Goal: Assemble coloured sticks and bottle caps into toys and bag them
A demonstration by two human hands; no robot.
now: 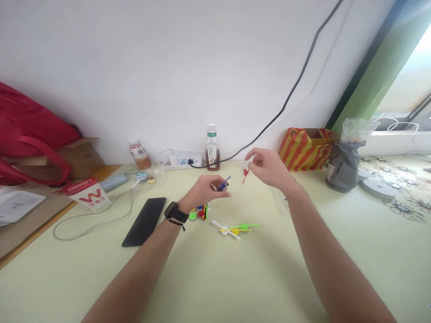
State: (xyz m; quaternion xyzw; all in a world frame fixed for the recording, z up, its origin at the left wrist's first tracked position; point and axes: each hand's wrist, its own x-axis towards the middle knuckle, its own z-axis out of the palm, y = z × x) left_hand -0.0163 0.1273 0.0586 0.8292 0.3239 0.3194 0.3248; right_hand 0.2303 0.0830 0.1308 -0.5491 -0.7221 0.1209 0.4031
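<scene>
My left hand [212,188] is closed, with a blue arrow spinner [222,184] pinched between thumb and fingers above the table. Its lower part is partly hidden by my fingers. My right hand [267,167] hangs to the right with curled fingers, and a small red arrow spinner [245,173] tilts down at its fingertips. The exact grip there is hard to make out. On the table below lie a white arrow spinner [225,230], a yellow one [235,232] and a green one [244,227], overlapping. Round green, red and blue pieces [201,213] sit under my left hand, partly covered.
A black phone [144,222] lies left of my forearm. Along the wall stand a dark drink bottle [213,150], a power strip [185,160] and another bottle [139,154]. A striped bag [306,150] and a grey bag [343,166] are at right; a red-white box [87,194] is at left.
</scene>
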